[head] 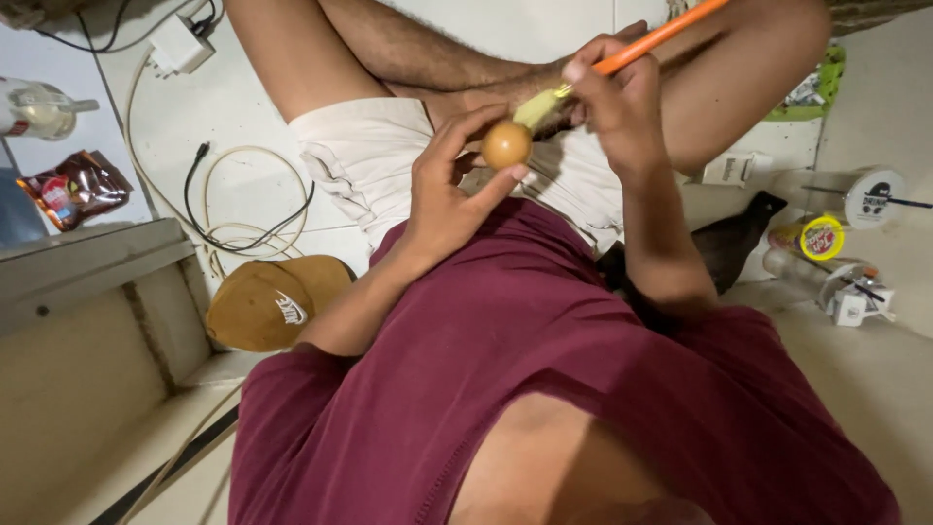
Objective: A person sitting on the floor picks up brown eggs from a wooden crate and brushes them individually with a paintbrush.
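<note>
Left hand [442, 199] is pinching a small brown ball [506, 145] over the lap. Right hand [612, 97] grips an orange-handled brush [622, 53], bristles touching the ball's top. Brown cap [267, 303] on the floor, left; white cables [233, 194] farther back.

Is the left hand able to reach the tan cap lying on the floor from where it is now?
Probably yes, but not freely: the left hand holds a small round brown ball. The tan cap lies uncovered beside that arm.
</note>
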